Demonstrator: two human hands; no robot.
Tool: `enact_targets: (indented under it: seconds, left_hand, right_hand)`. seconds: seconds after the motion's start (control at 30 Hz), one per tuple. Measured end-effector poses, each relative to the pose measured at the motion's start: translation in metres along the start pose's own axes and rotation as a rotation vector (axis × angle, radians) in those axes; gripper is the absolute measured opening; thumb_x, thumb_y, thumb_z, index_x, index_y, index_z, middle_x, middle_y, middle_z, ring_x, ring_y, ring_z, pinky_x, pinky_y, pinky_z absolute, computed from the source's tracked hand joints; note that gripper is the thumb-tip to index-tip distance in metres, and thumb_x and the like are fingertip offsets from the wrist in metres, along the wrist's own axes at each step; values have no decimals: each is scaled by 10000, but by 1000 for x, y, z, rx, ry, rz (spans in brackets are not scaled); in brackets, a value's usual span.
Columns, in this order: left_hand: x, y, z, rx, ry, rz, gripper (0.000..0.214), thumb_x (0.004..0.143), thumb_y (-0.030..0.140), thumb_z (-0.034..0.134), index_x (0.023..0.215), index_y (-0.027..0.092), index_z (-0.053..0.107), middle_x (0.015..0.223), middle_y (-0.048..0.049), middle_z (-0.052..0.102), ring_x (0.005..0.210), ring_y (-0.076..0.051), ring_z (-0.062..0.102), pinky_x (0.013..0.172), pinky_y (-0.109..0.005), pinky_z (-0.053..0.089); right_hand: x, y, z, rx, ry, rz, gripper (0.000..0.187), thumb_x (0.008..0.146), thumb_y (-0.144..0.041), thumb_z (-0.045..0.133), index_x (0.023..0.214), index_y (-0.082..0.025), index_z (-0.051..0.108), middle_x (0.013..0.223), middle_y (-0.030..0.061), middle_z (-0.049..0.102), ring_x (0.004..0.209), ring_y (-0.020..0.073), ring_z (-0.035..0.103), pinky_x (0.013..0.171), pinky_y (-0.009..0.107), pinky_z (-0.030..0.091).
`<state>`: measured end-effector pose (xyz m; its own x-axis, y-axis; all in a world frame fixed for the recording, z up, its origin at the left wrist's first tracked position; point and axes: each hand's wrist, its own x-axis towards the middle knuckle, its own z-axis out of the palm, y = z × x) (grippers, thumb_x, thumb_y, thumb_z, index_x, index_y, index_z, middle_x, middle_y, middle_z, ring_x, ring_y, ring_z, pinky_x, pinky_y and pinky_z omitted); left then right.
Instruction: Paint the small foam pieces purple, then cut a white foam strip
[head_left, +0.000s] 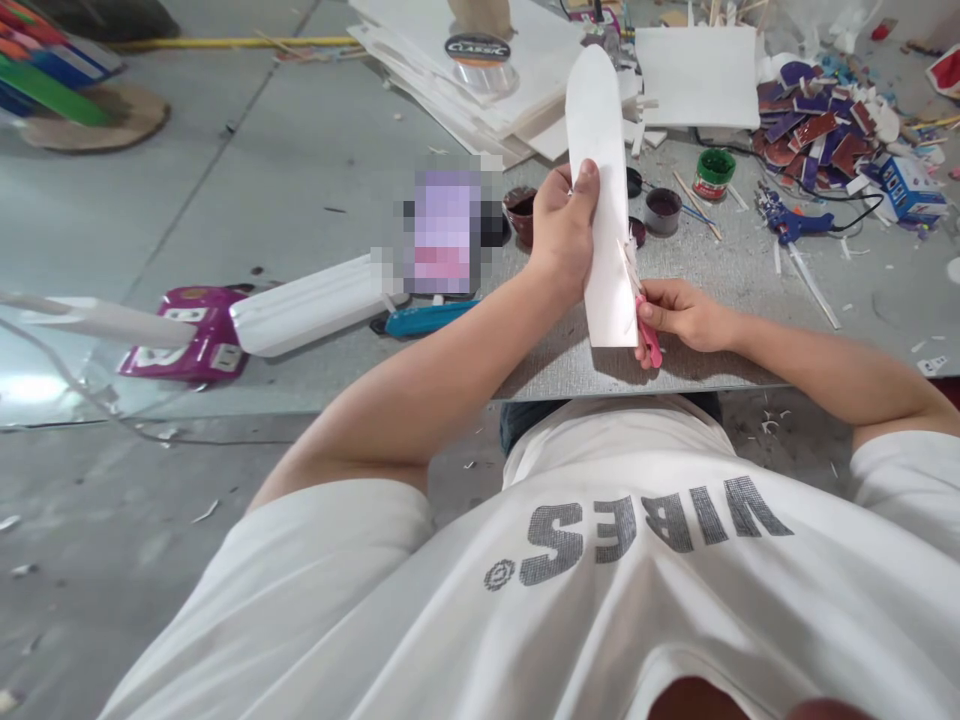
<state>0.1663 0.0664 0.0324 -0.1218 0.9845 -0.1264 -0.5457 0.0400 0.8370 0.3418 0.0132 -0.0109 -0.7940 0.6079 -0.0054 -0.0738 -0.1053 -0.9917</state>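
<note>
My left hand (561,232) is closed round a long white foam piece (600,150) with a rounded top, holding it upright above a grey board (720,340). My right hand (679,315) grips a pink cutter (649,335) pressed against the lower right edge of the foam piece, where thin white shavings curl off. Both hands sit near the board's front edge.
Small paint pots (663,210), a green-lidded jar (713,172) and a blue glue gun (795,222) lie behind the hands. A stack of white sheets (525,90) with a tape roll (478,60) is farther back. Purple and red scraps (817,130) lie right. A blue cutter (427,318) and white foam part (307,315) lie left.
</note>
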Motion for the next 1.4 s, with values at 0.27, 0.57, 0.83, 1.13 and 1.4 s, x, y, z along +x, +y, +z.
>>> enact_targets:
  seconds: [0.27, 0.57, 0.83, 1.13, 1.4]
  left_hand:
    - [2, 7, -2, 50, -23, 56, 313, 1119, 336, 722, 854, 287, 563, 659, 48, 597, 520, -129, 565, 474, -258, 445]
    - [12, 10, -9, 75, -54, 65, 368, 1207, 333, 595, 853, 288, 507, 639, 44, 494, 623, -145, 445, 601, -297, 406]
    - [20, 19, -12, 50, -30, 64, 375, 1266, 387, 481, 910, 272, 492, 634, 47, 501, 727, -145, 454, 635, -313, 363]
    - [26, 25, -16, -24, -14, 81, 386, 1271, 378, 481, 906, 253, 502, 677, 46, 413, 697, -129, 388, 681, -310, 391]
    - [27, 32, -14, -68, 22, 77, 359, 1251, 391, 511, 917, 260, 496, 651, 52, 424, 676, -136, 387, 635, -318, 392]
  right_hand:
    - [0, -1, 1, -8, -79, -35, 507, 1112, -667, 700, 987, -189, 588, 797, 34, 817, 537, 105, 697, 565, 235, 596]
    - [1, 0, 3, 5, -152, -27, 512, 1091, -684, 723, 987, -202, 584, 749, 16, 800, 525, 106, 664, 557, 225, 568]
    - [-1, 0, 5, -26, -189, -25, 478, 1116, -652, 699, 990, -208, 578, 709, -12, 758, 519, 101, 643, 590, 223, 586]
    - [0, -1, 5, -32, -184, -21, 473, 1112, -642, 711, 986, -204, 587, 696, -18, 743, 509, 97, 633, 569, 213, 569]
    - [-1, -2, 5, -58, -168, 5, 489, 1114, -665, 694, 987, -205, 585, 695, -18, 739, 502, 105, 632, 572, 236, 584]
